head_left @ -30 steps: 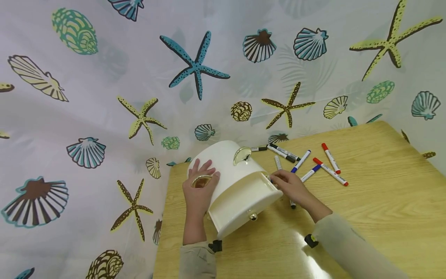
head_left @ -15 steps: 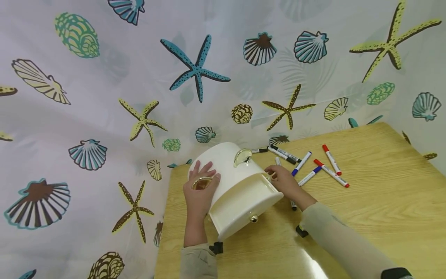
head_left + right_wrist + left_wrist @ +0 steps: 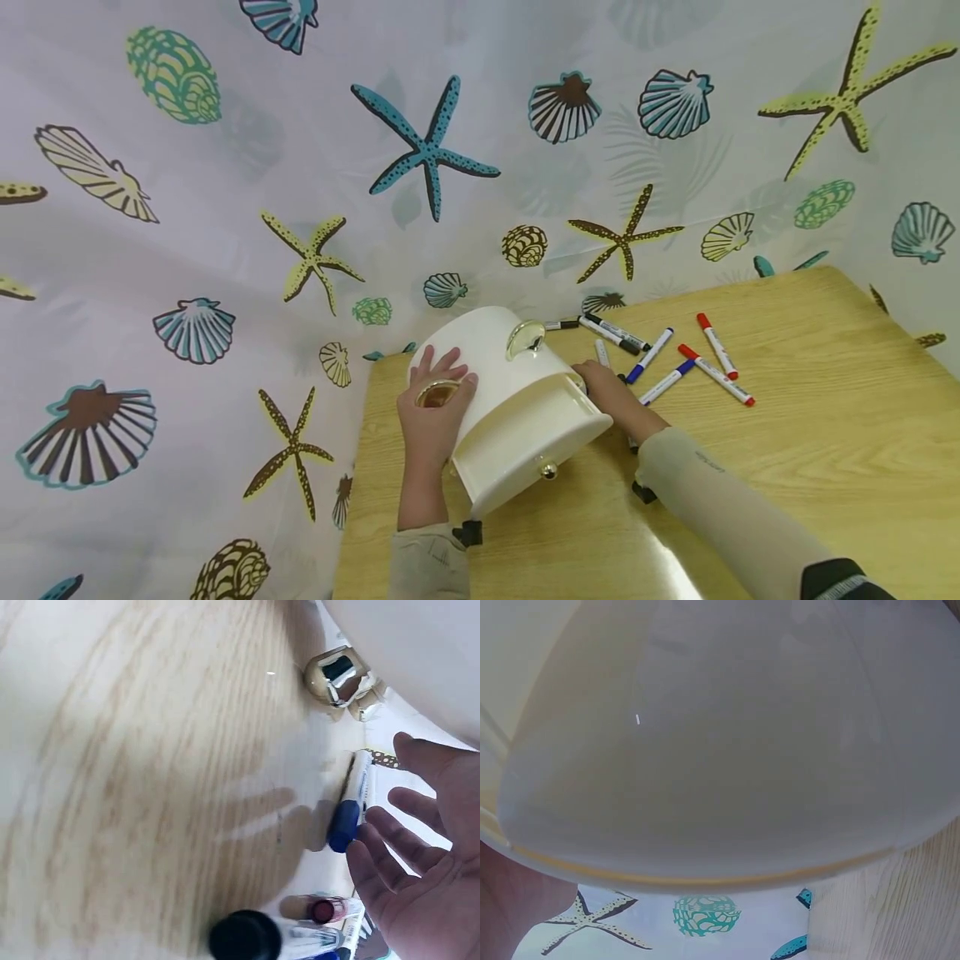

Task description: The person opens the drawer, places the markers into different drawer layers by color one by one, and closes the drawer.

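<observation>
Right fingers beside white box; drawer juts past edge.

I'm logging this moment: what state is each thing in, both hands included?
White box: on the wooden table, under the left hand
Drawer: pulled open, front sticking out
Left hand: resting on the box, fingers spread
Right hand: beside the box, fingers loosely curved, nothing seen held
Red markers: lying flat, appear capped
Blue markers: lying flat, appear capped
Black markers: lying flat, some caps unclear
</observation>
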{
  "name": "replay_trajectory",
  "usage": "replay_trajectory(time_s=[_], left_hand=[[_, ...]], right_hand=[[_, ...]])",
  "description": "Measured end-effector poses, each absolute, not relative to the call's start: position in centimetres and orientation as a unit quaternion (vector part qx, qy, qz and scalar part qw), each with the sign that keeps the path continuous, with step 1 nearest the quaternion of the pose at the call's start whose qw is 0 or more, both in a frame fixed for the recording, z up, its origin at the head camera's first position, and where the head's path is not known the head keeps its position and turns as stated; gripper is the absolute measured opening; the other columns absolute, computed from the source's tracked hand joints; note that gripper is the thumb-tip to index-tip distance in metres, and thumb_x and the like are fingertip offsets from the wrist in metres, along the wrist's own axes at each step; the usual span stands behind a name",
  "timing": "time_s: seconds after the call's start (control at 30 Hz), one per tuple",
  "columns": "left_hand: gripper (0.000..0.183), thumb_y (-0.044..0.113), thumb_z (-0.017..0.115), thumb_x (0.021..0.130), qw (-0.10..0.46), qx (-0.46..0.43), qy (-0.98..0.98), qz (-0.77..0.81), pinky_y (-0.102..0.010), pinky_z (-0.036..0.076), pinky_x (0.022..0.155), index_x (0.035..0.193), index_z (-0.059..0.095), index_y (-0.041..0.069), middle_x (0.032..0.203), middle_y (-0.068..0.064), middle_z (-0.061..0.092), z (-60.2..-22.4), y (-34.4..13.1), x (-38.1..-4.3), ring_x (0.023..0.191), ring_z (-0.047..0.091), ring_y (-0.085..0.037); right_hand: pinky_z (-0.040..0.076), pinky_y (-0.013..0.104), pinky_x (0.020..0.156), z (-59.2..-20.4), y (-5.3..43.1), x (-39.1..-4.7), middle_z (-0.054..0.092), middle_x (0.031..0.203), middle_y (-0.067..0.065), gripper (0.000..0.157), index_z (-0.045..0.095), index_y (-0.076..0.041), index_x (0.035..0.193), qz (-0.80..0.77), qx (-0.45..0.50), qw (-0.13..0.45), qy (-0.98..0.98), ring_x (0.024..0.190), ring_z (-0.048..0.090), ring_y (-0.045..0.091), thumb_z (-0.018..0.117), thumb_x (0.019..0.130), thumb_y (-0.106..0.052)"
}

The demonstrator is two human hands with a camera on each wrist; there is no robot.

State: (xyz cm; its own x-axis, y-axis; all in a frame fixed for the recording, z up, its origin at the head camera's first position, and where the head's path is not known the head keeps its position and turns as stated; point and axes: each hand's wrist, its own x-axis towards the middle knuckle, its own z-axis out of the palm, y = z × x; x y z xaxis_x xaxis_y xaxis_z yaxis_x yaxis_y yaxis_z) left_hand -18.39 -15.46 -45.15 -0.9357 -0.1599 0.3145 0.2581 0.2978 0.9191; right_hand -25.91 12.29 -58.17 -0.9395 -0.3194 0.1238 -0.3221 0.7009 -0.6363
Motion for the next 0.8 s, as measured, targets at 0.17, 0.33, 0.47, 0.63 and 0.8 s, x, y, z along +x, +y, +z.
replay_trajectory(time_s=[0.17, 0.33, 0.47, 0.63, 0.8], left_hand=[[0.014, 0.039, 0.078, 0.082, 0.181, -0.038, -0.781, -0.596, -0.035, 0.005, 0.127, 0.089, 0.077, 0.026, 0.12, 0.015, 0.07, -45.2, -15.5, -18.4, 0.144, 0.036, -0.004], [0.014, 0.04, 0.078, 0.082, 0.185, -0.039, -0.781, -0.595, -0.034, 0.005, 0.127, 0.089, 0.077, 0.027, 0.12, 0.015, 0.07, -45.2, -15.6, -18.4, 0.144, 0.036, -0.004], [0.015, 0.041, 0.078, 0.082, 0.186, -0.036, -0.782, -0.594, -0.035, 0.005, 0.127, 0.089, 0.077, 0.028, 0.12, 0.015, 0.07, -45.3, -15.6, -18.4, 0.144, 0.036, -0.004], [0.018, 0.044, 0.078, 0.082, 0.181, -0.034, -0.783, -0.595, -0.035, 0.005, 0.127, 0.089, 0.077, 0.028, 0.12, 0.016, 0.07, -45.3, -15.6, -18.3, 0.144, 0.035, -0.003], [0.018, 0.043, 0.078, 0.081, 0.182, -0.039, -0.778, -0.6, -0.035, 0.005, 0.127, 0.088, 0.077, 0.027, 0.119, 0.014, 0.07, -45.3, -15.5, -18.4, 0.143, 0.036, -0.004]], right_hand=[[0.054, 0.049, 0.084, -58.8, 12.2, -26.2, 0.067, 0.099, 0.012, 0.023, 0.068, -0.006, 0.112, 0.33, 0.169, 0.008, -0.929, 0.094, 0.063, 0.029, 0.063, 0.094, -0.018], [0.053, 0.046, 0.076, -58.7, 12.0, -26.4, 0.063, 0.094, 0.012, 0.022, 0.067, -0.004, 0.111, 0.327, 0.158, 0.003, -0.932, 0.085, 0.059, 0.026, 0.061, 0.094, -0.018], [0.053, 0.046, 0.08, -58.8, 11.8, -26.7, 0.065, 0.097, 0.011, 0.021, 0.067, -0.006, 0.111, 0.341, 0.136, -0.018, -0.93, 0.089, 0.059, 0.026, 0.061, 0.095, -0.018], [0.055, 0.049, 0.084, -59.1, 11.6, -27.2, 0.07, 0.097, 0.013, 0.017, 0.07, -0.004, 0.102, 0.343, 0.116, -0.027, -0.932, 0.093, 0.065, 0.03, 0.063, 0.093, -0.017], [0.057, 0.047, 0.08, -59.4, 11.8, -27.3, 0.073, 0.096, 0.013, 0.018, 0.072, -0.003, 0.098, 0.363, 0.094, -0.044, -0.926, 0.089, 0.068, 0.03, 0.063, 0.093, -0.018]])
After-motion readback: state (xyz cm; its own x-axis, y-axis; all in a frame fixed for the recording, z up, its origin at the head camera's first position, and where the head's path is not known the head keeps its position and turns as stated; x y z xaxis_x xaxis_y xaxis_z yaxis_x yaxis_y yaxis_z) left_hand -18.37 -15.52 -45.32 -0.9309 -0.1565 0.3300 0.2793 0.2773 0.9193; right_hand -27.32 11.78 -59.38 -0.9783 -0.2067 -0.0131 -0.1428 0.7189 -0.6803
